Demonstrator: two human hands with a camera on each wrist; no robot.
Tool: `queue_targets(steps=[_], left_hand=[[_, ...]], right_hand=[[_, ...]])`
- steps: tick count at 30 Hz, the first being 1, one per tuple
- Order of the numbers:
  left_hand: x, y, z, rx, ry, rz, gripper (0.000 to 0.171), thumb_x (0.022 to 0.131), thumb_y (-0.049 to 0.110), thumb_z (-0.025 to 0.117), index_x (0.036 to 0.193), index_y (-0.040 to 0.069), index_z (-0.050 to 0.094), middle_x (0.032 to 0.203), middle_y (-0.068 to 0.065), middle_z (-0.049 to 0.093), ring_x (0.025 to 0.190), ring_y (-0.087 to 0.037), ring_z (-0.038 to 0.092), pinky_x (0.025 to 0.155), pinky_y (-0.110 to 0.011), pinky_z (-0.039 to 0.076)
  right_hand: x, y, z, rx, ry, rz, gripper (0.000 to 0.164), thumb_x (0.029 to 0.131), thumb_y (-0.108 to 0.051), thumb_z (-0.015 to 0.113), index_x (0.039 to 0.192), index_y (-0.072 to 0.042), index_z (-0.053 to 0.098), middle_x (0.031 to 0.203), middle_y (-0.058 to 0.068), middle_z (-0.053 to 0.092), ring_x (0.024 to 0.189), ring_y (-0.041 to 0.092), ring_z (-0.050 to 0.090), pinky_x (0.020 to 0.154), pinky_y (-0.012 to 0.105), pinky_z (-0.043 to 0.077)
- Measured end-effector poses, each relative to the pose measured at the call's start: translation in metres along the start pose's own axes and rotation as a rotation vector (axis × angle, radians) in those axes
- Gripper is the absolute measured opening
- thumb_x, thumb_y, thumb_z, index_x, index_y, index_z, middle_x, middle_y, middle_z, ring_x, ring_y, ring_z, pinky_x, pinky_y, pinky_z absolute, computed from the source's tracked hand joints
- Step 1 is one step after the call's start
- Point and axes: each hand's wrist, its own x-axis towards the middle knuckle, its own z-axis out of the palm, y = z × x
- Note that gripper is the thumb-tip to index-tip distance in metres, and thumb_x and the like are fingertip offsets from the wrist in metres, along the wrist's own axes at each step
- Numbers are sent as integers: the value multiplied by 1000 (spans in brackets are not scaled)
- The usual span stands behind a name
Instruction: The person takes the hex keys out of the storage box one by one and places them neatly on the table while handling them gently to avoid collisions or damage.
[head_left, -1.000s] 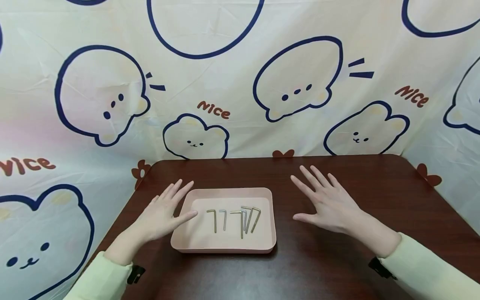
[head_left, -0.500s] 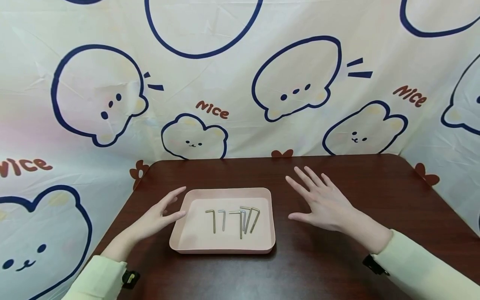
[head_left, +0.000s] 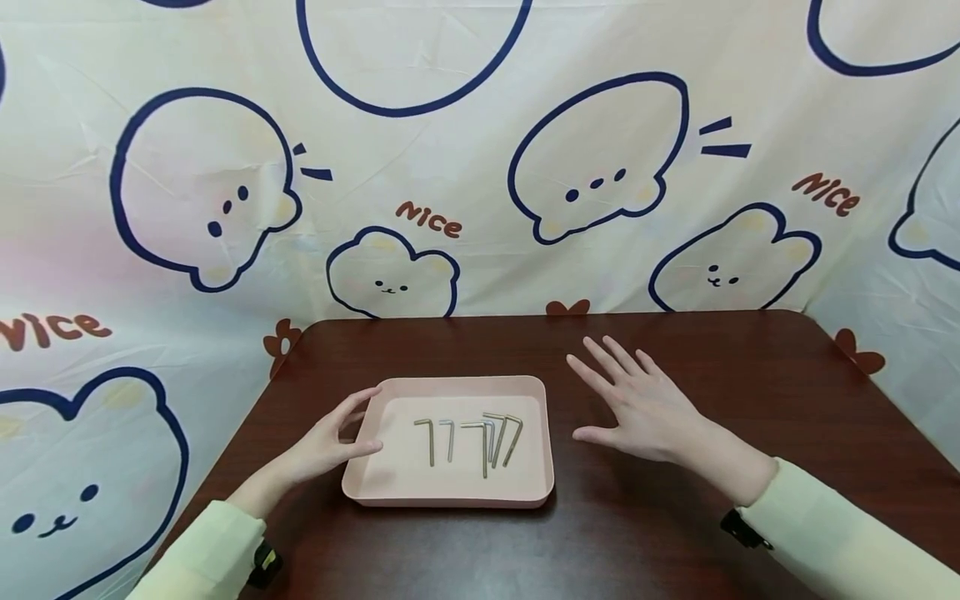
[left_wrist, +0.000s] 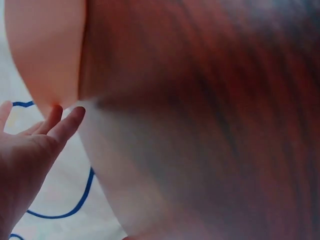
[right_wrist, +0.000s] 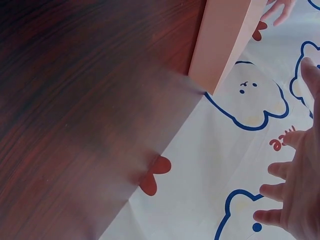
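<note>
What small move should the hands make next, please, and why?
Probably bring the right hand leftward to the right rim of the pink tray: this hand is apart from it, fingers spread, while the left hand is at the left rim. Whether that one firmly grips is unclear.

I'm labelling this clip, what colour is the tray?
The tray is pale pink, clearest in the head view.
</note>
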Motion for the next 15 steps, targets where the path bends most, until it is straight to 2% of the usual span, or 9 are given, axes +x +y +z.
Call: queue_targets(steps=[3, 9, 15], left_hand=[[0, -5, 1, -8, -5, -7, 77, 88, 17, 74, 149, 4, 29, 154, -22, 24, 132, -50, 33, 96, -62, 37], [0, -14, 3, -21, -23, -21, 72, 88, 14, 73, 146, 1, 32, 149, -28, 30, 131, -49, 36, 96, -61, 38], [3, -19, 5, 9, -39, -23, 69, 88, 16, 73, 144, 0, 37, 144, -29, 37, 129, -48, 40, 96, -58, 39]], right_hand=[[1, -1, 1, 6, -17, 6, 93, 84, -75, 49, 155, -20, 26, 160, 13, 16, 144, 36, 14, 106, 62, 21], [4, -2, 4, 17, -32, 7, 93, 83, -69, 58, 155, -19, 27, 160, 14, 16, 144, 37, 14, 106, 62, 21], [9, -4, 6, 23, -29, 8, 93, 83, -69, 58, 155, -20, 27, 159, 14, 18, 144, 37, 16, 106, 62, 22]])
